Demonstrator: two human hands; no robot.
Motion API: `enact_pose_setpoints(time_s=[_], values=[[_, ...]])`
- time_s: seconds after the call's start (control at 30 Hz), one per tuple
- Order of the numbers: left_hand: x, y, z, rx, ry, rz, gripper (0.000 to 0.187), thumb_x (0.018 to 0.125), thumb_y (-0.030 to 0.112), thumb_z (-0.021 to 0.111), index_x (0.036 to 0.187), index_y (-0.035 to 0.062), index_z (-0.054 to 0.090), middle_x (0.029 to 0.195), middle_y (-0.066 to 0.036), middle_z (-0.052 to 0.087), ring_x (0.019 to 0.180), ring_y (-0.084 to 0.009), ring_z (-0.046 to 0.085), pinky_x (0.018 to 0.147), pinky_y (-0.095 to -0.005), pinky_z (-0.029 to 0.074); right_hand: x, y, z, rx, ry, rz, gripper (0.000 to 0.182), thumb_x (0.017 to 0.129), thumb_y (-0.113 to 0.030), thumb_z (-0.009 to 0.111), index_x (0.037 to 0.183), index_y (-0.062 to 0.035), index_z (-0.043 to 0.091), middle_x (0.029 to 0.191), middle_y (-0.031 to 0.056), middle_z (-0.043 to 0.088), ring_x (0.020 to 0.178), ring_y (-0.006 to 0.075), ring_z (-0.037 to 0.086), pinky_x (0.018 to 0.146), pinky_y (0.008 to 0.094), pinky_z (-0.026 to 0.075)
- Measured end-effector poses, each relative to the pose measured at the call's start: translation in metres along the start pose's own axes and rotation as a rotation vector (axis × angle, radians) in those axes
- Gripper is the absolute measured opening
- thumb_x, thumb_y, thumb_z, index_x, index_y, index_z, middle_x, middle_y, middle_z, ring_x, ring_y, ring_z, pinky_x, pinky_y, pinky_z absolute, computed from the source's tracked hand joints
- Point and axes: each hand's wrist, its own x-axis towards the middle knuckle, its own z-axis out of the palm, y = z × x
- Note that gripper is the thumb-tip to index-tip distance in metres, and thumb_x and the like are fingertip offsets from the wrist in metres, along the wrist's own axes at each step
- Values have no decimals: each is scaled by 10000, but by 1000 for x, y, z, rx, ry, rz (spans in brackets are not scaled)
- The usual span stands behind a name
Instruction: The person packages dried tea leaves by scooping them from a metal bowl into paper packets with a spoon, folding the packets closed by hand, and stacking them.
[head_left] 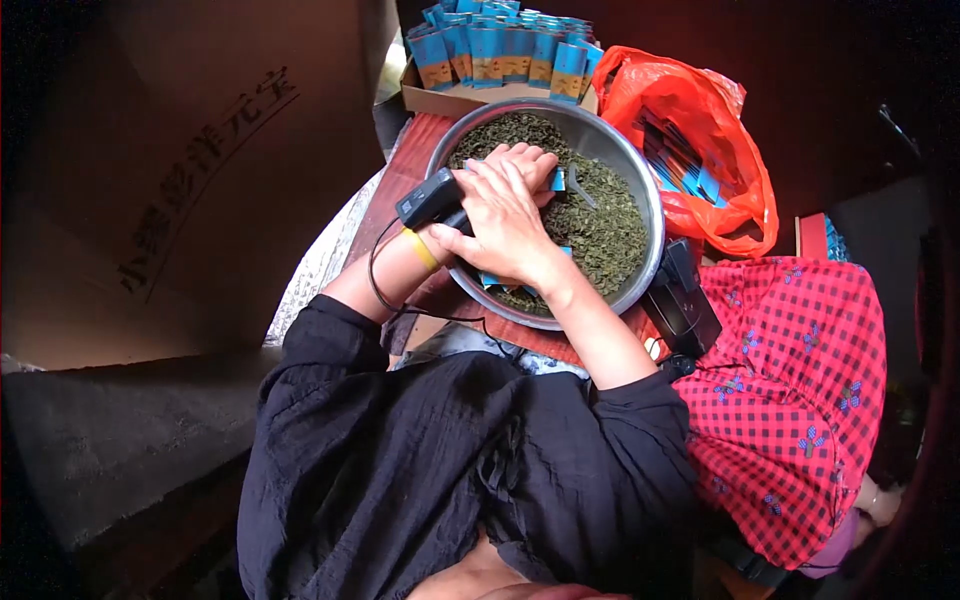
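My left hand (528, 161) is over the dark green dried leaves (610, 220) in a metal bowl (655, 215). My right hand (497, 222) lies across it, fingers stretched and thumb apart beside the left wrist. That wrist bears a yellow band (421, 249) and a black device (428, 199). The left palm is hidden, and I cannot tell whether those fingers hold anything. A small blue piece (558, 180) shows beside them, next to a grey curved strip (580, 188). More blue pieces (492, 281) lie below my hands in the bowl.
Blue and orange packets (487, 55) fill a cardboard box (440, 100) behind the bowl. A red plastic bag (745, 190) with more packets stands at the right. Beside me is a person in red checked cloth (800, 380). Large cardboard (200, 180) stands at the left.
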Motion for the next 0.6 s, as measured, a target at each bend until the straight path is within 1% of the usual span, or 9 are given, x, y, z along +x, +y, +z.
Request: enact_pose_setpoints(time_s=[0.07, 0.13, 0.2, 0.23, 0.3, 0.33, 0.4, 0.43, 0.6], values=[[-4, 1, -3, -10, 64, 36, 494, 785, 330, 710, 1194, 101, 555, 1104, -105, 595, 1031, -293, 581, 904, -432, 463, 0, -3, 5, 15, 69, 43, 648, 849, -509, 570, 1138, 70, 608, 1260, 199, 569, 1304, 348, 426, 1139, 490, 207], [0, -1, -5, -49, -2, 27, 496, 782, 327, 714, 1193, 98, 558, 1100, -104, 593, 1020, -293, 582, 902, -430, 463, 1, -5, 10, -33, 114, 89, 622, 857, -500, 563, 1100, 70, 624, 1254, 199, 573, 1295, 351, 435, 1133, 493, 212], [-5, -1, -1, -32, 141, 89, 499, 773, 329, 716, 1188, 100, 561, 1099, -101, 591, 1018, -286, 580, 900, -424, 464, 1, -3, 12, -45, 140, 78, 619, 864, -497, 557, 1106, 70, 616, 1242, 197, 577, 1277, 357, 447, 1122, 492, 223], [-4, -3, 0, -28, 142, 88, 499, 773, 329, 716, 1188, 100, 561, 1099, -101, 591, 1018, -286, 580, 900, -424, 464, 1, -2, 14, -31, 168, 69, 621, 866, -498, 555, 1111, 69, 611, 1236, 197, 577, 1270, 358, 451, 1119, 493, 226], [-2, 0, -3, 8, 43, 40, 505, 773, 336, 713, 1197, 109, 561, 1105, -92, 590, 1032, -278, 577, 901, -421, 464, 1, -3, 15, 16, 221, 40, 629, 868, -509, 550, 1129, 61, 599, 1220, 201, 578, 1257, 361, 459, 1109, 499, 233], [-2, 1, -4, 6, -6, 26, 509, 786, 359, 700, 1209, 114, 557, 1121, -80, 587, 1048, -272, 574, 905, -418, 462, 0, -1, 15, 7, 201, 26, 630, 863, -519, 555, 1125, 51, 608, 1225, 199, 578, 1257, 356, 461, 1109, 505, 230], [-1, 6, -11, 70, -67, -14, 508, 797, 375, 686, 1215, 117, 555, 1126, -71, 586, 1057, -267, 572, 911, -411, 460, -1, -1, 14, -24, 228, 11, 593, 882, -498, 550, 1112, 45, 616, 1196, 185, 601, 1232, 348, 489, 1111, 507, 226], [-2, 4, -4, 70, -22, -2, 499, 800, 381, 678, 1204, 113, 557, 1105, -73, 582, 1040, -264, 571, 892, -401, 462, -1, -1, 15, -22, 224, 5, 593, 882, -498, 550, 1112, 45, 616, 1196, 185, 601, 1232, 348, 489, 1111, 507, 226], [-4, -2, -1, 56, 35, 59, 485, 812, 362, 668, 1199, 96, 550, 1066, -82, 576, 1007, -261, 567, 839, -395, 462, 2, -1, 18, 22, 290, 43, 514, 918, -434, 542, 1084, 46, 624, 1125, 169, 641, 1180, 329, 541, 1117, 506, 222]])
